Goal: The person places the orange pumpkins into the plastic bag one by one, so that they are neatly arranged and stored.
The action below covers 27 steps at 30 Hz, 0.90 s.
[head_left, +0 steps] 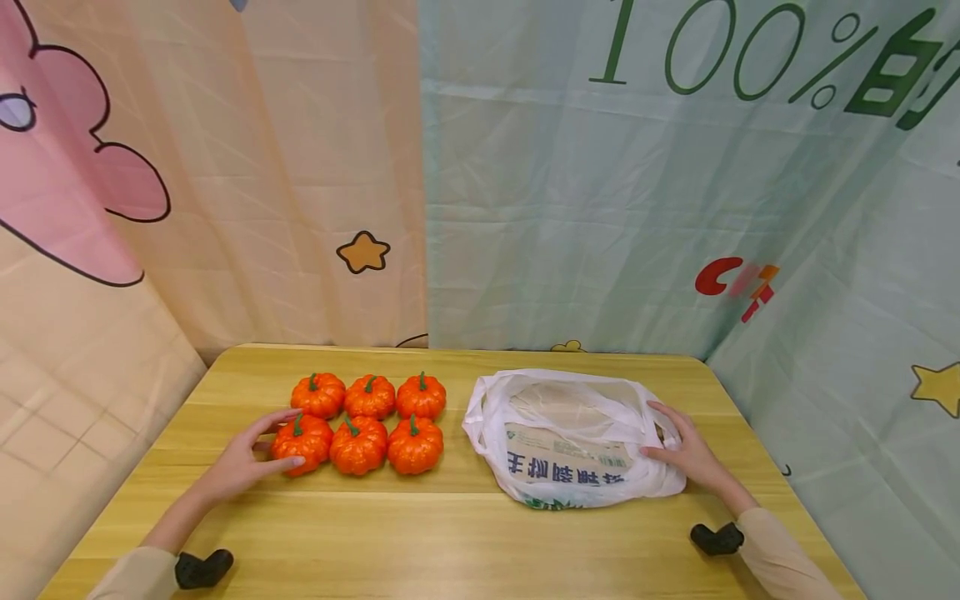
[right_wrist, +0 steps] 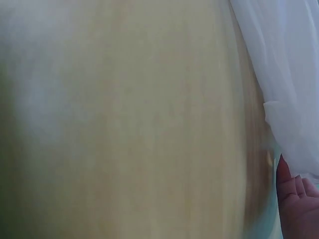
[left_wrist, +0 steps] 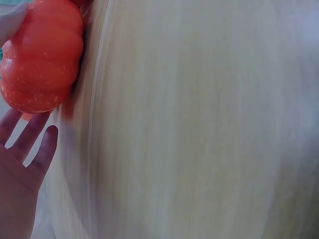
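Note:
My left hand (head_left: 243, 454) is round the front-left orange pumpkin (head_left: 307, 446), with thumb on its near side and forefinger at its back. In the left wrist view, the thumb lies over that pumpkin (left_wrist: 42, 59) while other fingertips reach its opposite side. Five more small pumpkins with green stems stand close by in two rows. A white plastic bag (head_left: 491, 467) with printed lettering lies on the right, its mouth spread. At the bag's right edge, my right hand (head_left: 693, 450) touches the plastic with thumb and forefinger apart. Its other fingers reach the bag's side (right_wrist: 294, 109) in the right wrist view.
Everything stands on a light wooden table (head_left: 450, 550). Behind it hangs a printed curtain (head_left: 562, 208), beige at left and pale green at right, meeting the table's far edge. Dark bands (head_left: 204, 569) sit at both wrists.

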Each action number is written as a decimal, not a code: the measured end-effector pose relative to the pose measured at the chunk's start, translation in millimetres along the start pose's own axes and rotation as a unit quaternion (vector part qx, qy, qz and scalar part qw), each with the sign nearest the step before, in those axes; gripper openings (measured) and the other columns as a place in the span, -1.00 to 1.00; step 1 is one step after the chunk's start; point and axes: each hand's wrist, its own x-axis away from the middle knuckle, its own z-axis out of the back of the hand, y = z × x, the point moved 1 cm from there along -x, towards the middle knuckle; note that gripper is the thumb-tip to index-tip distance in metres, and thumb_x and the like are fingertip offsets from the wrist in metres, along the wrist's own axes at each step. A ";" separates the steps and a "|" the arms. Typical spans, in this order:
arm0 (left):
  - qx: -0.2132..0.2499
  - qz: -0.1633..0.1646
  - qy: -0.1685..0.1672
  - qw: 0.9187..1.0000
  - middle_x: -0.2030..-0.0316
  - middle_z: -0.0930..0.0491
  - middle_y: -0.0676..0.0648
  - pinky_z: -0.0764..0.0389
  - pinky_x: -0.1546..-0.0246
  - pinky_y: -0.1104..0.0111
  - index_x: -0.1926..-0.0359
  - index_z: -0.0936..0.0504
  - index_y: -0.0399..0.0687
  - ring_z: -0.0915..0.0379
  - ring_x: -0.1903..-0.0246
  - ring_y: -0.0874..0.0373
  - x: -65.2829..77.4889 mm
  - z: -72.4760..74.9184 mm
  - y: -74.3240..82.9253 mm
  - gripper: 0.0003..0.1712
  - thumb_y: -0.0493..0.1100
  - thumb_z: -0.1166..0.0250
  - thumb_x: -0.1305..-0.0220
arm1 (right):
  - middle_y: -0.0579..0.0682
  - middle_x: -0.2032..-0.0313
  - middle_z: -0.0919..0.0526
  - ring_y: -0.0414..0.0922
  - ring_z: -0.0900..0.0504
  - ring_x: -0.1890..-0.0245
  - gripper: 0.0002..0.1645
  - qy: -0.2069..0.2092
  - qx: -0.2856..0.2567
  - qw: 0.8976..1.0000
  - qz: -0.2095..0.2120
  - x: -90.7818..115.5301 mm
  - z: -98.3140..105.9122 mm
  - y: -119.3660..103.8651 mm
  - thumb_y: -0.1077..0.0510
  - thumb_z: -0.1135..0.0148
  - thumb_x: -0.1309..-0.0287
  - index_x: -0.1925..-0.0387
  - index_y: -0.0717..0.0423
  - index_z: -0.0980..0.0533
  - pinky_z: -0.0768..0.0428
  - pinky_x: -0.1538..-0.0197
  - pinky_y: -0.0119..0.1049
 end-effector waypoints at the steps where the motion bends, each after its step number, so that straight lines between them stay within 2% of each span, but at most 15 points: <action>1: 0.001 0.001 -0.001 1.000 -0.12 -0.37 0.29 -0.51 0.14 0.56 -0.28 -0.38 -0.12 -0.24 0.01 0.64 -0.1 -0.5 0.4 -0.27 -0.22 -0.44 -0.08 | 0.44 -0.32 -0.10 0.40 -0.07 -0.30 -0.06 0.000 0.001 1.000 -0.001 0.1 -0.3 1.0 0.19 -0.46 0.04 -0.35 0.21 -0.21 -0.05 -0.19 0.50; 5: 0.004 0.013 -0.010 1.000 -0.17 -0.41 -0.12 -0.50 0.13 0.59 -0.29 -0.36 -0.15 -0.22 0.01 0.69 -0.2 -2.0 1.9 -0.24 -0.21 -0.45 -0.06 | 0.43 -0.33 -0.12 0.40 -0.07 -0.31 -0.06 0.002 -0.002 1.000 0.003 0.3 -1.3 5.3 0.20 -0.46 0.05 -0.35 0.21 -0.21 -0.05 -0.21 0.48; 8: -0.002 0.028 -0.016 0.999 -0.20 -0.38 -0.28 -0.50 0.12 0.59 -0.30 -0.35 -0.16 -0.25 0.00 0.65 -0.1 -1.8 2.6 -0.21 -0.18 -0.47 -0.05 | 0.40 -0.35 -0.14 0.30 -0.10 -0.33 -0.06 0.001 -0.011 1.000 0.013 0.8 -1.6 6.6 0.22 -0.45 0.05 -0.36 0.20 -0.21 -0.07 -0.23 0.44; 10: -0.007 0.037 -0.022 0.999 -0.22 -0.36 -0.31 -0.50 0.13 0.58 -0.30 -0.34 -0.18 -0.36 -0.02 0.47 -0.2 -1.3 2.9 -0.19 -0.16 -0.47 -0.04 | 0.37 -0.36 -0.16 0.00 -0.13 -0.39 -0.07 -0.001 -0.012 1.000 0.019 1.7 -1.5 6.6 0.21 -0.44 0.04 -0.37 0.18 -0.21 -0.11 -0.28 0.34; 12: -0.013 0.045 -0.027 0.999 -0.24 -0.34 -0.32 -0.49 0.13 0.57 -0.30 -0.33 -0.19 -0.45 -0.05 0.18 -0.1 -1.0 3.2 -0.18 -0.15 -0.48 -0.03 | 0.34 -0.36 -0.19 -0.35 -0.13 -0.35 -0.08 -0.002 -0.010 1.000 0.026 2.3 -1.2 6.0 0.20 -0.44 0.02 -0.37 0.16 -0.23 -0.17 -0.38 0.03; 14: -0.017 0.053 -0.031 0.998 -0.25 -0.32 -0.33 -0.49 0.13 0.55 -0.31 -0.31 -0.20 -0.48 -0.04 -0.11 0.3 -1.2 3.1 -0.16 -0.14 -0.48 -0.02 | 0.32 -0.36 -0.21 -0.59 -0.08 -0.25 -0.09 -0.003 -0.003 0.999 0.033 2.2 -0.7 5.0 0.19 -0.43 0.01 -0.36 0.14 -0.24 -0.18 -0.35 -0.33; 15: -0.018 0.056 -0.034 0.998 -0.25 -0.30 -0.34 -0.49 0.13 0.54 -0.31 -0.30 -0.21 -0.47 -0.03 -0.22 0.5 -1.2 2.8 -0.15 -0.14 -0.48 -0.03 | 0.32 -0.36 -0.22 -0.57 -0.09 -0.27 -0.10 -0.005 -0.001 0.999 0.034 1.6 -0.2 4.3 0.18 -0.43 0.01 -0.36 0.14 -0.24 -0.18 -0.36 -0.33; 16: -0.019 0.059 -0.036 0.997 -0.26 -0.29 -0.35 -0.49 0.13 0.52 -0.32 -0.29 -0.21 -0.45 -0.04 -0.29 0.7 -1.1 2.6 -0.14 -0.13 -0.48 -0.03 | 0.33 -0.36 -0.22 -0.46 -0.13 -0.32 -0.10 -0.006 0.001 0.999 0.034 0.7 0.3 3.6 0.18 -0.43 0.01 -0.36 0.14 -0.24 -0.19 -0.37 -0.32; 17: -0.018 0.064 -0.036 0.997 -0.27 -0.29 -0.34 -0.49 0.12 0.52 -0.32 -0.29 -0.19 -0.44 -0.05 -0.30 1.0 -1.2 2.4 -0.14 -0.12 -0.48 -0.03 | 0.32 -0.36 -0.22 -0.40 -0.14 -0.33 -0.10 -0.007 0.002 0.999 0.034 0.0 0.8 3.0 0.18 -0.43 0.01 -0.36 0.13 -0.25 -0.17 -0.35 -0.42; 18: -0.020 0.066 -0.036 0.997 -0.27 -0.30 -0.34 -0.49 0.12 0.51 -0.32 -0.29 -0.18 -0.44 -0.06 -0.30 1.2 -1.4 2.2 -0.13 -0.11 -0.48 -0.03 | 0.32 -0.36 -0.22 -0.36 -0.15 -0.34 -0.11 -0.008 0.003 0.999 0.034 -0.8 1.2 2.3 0.18 -0.43 0.00 -0.36 0.12 -0.24 -0.17 -0.35 -0.44; 21: -0.025 0.068 -0.034 0.997 -0.27 -0.31 -0.33 -0.49 0.12 0.50 -0.32 -0.29 -0.17 -0.47 -0.04 -0.01 1.2 -1.2 1.1 -0.14 -0.10 -0.48 -0.03 | 0.34 -0.37 -0.19 0.11 -0.14 -0.38 -0.12 -0.016 -0.002 0.999 0.028 -3.8 1.8 0.8 0.20 -0.41 -0.02 -0.36 0.14 -0.24 -0.15 -0.40 0.11; 23: -0.027 0.067 -0.030 0.997 -0.26 -0.32 -0.31 -0.49 0.12 0.52 -0.31 -0.31 -0.17 -0.44 0.00 0.20 1.1 -1.6 0.9 -0.15 -0.10 -0.49 -0.02 | 0.35 -0.37 -0.18 0.15 -0.11 -0.38 -0.15 -0.018 -0.011 0.999 0.026 -5.0 1.6 1.1 0.21 -0.40 -0.03 -0.35 0.16 -0.25 -0.13 -0.41 0.13; 25: -0.029 0.063 -0.029 0.997 -0.25 -0.33 -0.30 -0.50 0.12 0.53 -0.31 -0.31 -0.18 -0.40 0.05 0.36 1.0 -1.6 1.0 -0.15 -0.11 -0.49 -0.02 | 0.37 -0.36 -0.18 0.36 -0.07 -0.32 -0.18 -0.019 -0.021 0.999 0.021 -6.5 1.2 1.9 0.23 -0.40 -0.03 -0.32 0.19 -0.26 -0.05 -0.25 0.43; 27: -0.023 0.059 -0.024 0.998 -0.24 -0.34 -0.31 -0.50 0.13 0.54 -0.30 -0.32 -0.19 -0.39 0.06 0.40 0.9 -1.9 1.2 -0.15 -0.12 -0.49 -0.01 | 0.37 -0.35 -0.20 0.32 -0.07 -0.33 -0.21 -0.020 -0.029 0.999 0.017 -7.1 0.8 3.4 0.24 -0.38 -0.04 -0.30 0.20 -0.28 -0.04 -0.25 0.43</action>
